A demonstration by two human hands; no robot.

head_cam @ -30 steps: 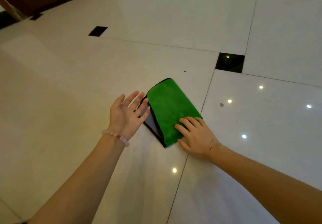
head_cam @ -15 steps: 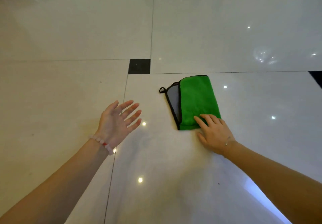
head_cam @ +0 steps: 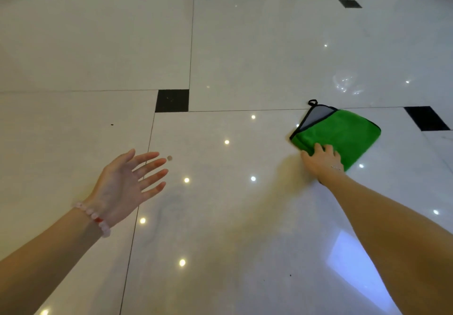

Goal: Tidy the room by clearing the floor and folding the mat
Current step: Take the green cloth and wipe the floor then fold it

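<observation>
- Mat (head_cam: 343, 130): green, folded, grey underside showing at far-left corner; lies flat on floor (head_cam: 98, 44), right of centre.
- R hand (head_cam: 323, 162): fingers laid on top of mat's near edge, pressing, not pinching.
- L hand (head_cam: 125, 187): fingers spread, holds nothing, well apart from mat.

Pink bead bracelet (head_cam: 94, 217) left; thin chain (head_cam: 336, 167) right

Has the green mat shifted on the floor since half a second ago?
Yes. The green mat has slid right, away from the central black tile, under the right hand.
</observation>
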